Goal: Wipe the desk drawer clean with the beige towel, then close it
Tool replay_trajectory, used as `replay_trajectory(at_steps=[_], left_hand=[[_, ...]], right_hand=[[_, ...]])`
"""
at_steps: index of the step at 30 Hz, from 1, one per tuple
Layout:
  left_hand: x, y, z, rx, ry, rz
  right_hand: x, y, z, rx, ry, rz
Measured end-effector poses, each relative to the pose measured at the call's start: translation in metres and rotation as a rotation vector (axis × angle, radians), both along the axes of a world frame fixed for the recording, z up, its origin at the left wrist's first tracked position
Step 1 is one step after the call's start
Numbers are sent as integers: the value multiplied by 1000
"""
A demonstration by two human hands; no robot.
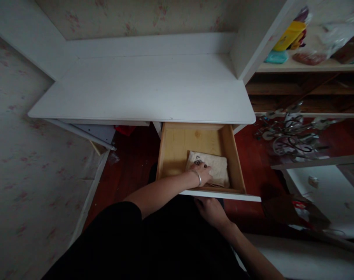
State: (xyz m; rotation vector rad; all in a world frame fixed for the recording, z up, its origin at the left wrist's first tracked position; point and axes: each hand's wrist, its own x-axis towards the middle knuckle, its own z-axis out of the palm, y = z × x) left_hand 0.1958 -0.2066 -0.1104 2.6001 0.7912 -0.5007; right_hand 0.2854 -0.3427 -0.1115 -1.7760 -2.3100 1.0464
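I see my left hand [202, 174] lying flat, fingers loosely spread, on the folded beige cloth with a dark print [212, 168], gripping nothing. The cloth sits at the near right of the open pale wooden drawer [177, 147] under the white desk top [142, 89]. My right hand [210, 212] is at the drawer's white front edge from below; I cannot tell its grip.

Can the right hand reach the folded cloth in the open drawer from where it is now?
Probably yes: the right hand is just below the drawer front, the drawer is open above, though the left hand already rests on the folded cloth.
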Motion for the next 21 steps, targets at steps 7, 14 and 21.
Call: replay_trajectory(at_steps=[7,14,21], left_hand=[[-59,-2,8,22,125,105],[-109,18,2,150,212,241],[-104,82,-2,254,183,397]], right_hand=[[-1,-1,0,-31,-16,-13],[-1,-4,-4,-16,10,-36],[-3,-6,-2,-18,10,-59]])
